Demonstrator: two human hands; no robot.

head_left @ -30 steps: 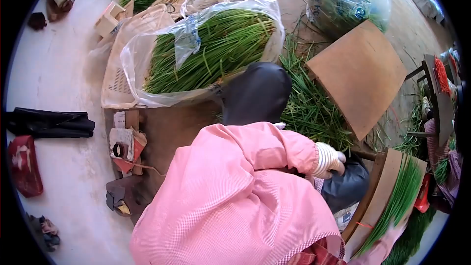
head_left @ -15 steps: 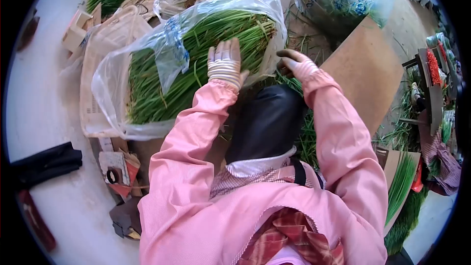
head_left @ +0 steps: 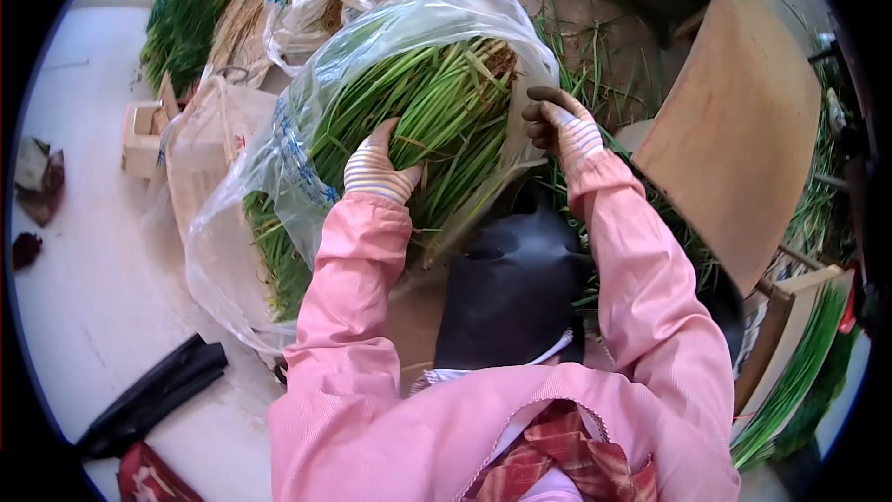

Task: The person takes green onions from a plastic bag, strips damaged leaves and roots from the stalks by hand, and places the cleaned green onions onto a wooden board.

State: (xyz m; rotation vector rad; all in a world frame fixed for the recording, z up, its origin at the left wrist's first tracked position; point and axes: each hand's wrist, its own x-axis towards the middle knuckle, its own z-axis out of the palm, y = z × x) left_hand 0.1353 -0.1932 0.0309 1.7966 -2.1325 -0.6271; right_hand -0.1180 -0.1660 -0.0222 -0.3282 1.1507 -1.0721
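A clear plastic bag (head_left: 483,2) lies on its side in front of me, full of long green stalks (head_left: 446,102) like garlic chives. My left hand (head_left: 383,167), in a striped glove with dark fingertips, rests against the stalks inside the bag. Its thumb is spread from the fingers, with stalks between them; the fingertips are partly hidden. At the bag's right rim, my right hand (head_left: 565,125), gloved the same way, has its fingers curled and pinches the plastic edge. Blue print on the bag shows left of the stalks.
A pale plastic crate (head_left: 209,130) stands under and left of the bag. A brown board (head_left: 743,121) leans at the right. More greens (head_left: 190,19) lie at the back left, and a green bundle (head_left: 790,372) sits at the lower right. Loose stalks litter the floor.
My left hand has shifted left and down from the top of the stalks to their side. The bag's opening has turned and risen at the right, where my right hand now pinches it.
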